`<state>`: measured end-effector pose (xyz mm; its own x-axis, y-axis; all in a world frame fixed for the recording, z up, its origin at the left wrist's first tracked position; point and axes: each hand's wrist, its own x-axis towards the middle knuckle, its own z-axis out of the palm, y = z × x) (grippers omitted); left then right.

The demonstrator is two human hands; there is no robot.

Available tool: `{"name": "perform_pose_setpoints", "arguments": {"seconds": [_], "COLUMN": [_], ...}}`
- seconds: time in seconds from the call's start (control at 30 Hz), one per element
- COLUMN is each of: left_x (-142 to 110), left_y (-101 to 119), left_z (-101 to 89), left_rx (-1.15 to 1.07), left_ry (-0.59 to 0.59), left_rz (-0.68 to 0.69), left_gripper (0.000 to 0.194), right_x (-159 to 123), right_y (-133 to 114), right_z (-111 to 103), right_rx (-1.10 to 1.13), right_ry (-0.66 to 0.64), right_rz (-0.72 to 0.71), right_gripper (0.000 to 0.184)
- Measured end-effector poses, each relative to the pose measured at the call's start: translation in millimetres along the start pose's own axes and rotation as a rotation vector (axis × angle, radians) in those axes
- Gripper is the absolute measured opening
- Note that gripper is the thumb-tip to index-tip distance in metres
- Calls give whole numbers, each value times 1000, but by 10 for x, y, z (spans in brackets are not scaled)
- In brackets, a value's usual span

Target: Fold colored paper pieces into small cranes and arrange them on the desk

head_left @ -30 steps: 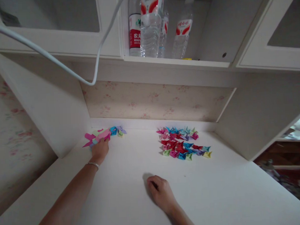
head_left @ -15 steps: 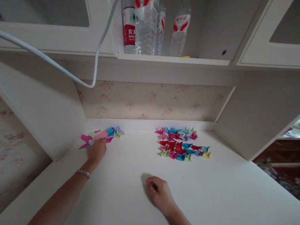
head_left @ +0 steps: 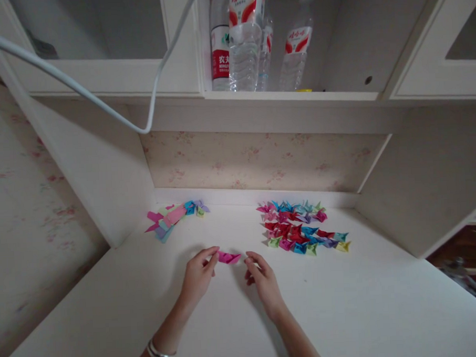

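Observation:
My left hand (head_left: 198, 275) pinches one end of a pink paper strip (head_left: 229, 258) just above the white desk (head_left: 346, 305). My right hand (head_left: 262, 280) is at the strip's other end with fingers curled; whether they touch the paper is unclear. At the back left lies a loose pile of coloured paper strips (head_left: 172, 219). Back right of my hands sit rows of several small folded paper pieces (head_left: 303, 231) in pink, red, blue, green and purple.
A white cable (head_left: 100, 105) hangs across the upper left. Water bottles (head_left: 247, 38) stand on the shelf above the desk. White side panels close the niche on the left (head_left: 99, 163) and right (head_left: 419, 176).
My left hand left the strip pile at the back left and came to the middle carrying a pink strip. My right hand lifted off the desk and moved up to meet it.

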<state>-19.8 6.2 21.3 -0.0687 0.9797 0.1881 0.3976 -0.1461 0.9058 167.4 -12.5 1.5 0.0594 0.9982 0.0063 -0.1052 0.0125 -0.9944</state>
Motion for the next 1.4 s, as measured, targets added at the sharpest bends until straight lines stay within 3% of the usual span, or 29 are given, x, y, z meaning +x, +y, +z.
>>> {"name": "perform_pose_setpoints", "arguments": {"seconds": [0.1,0.23,0.47,0.77,1.4], "left_x": [-59,-67,-65,-122,-111], "left_y": [-14,-101,-123,-137,-172], "left_z": [190,301,250,281,287], "left_rx": [-136,-209,-292,-361,-335], "left_ry": [7,-1,-44,-65,-76], "left_rz": [-81,-130,-218,-204,-212], "left_gripper": [52,55,57,49,50], "right_x": [13,-11,9,4,25], "right_y": [-3,110,187,222,241], "right_z": [45,29,18,-18,-30], "right_rx": [63,-28,-64,-46,-46], "right_ry": [-9,-49,-7,-11,-24], "right_rz": [2,-21,-7,8,19], "right_gripper": [47,43,42,40,35]}}
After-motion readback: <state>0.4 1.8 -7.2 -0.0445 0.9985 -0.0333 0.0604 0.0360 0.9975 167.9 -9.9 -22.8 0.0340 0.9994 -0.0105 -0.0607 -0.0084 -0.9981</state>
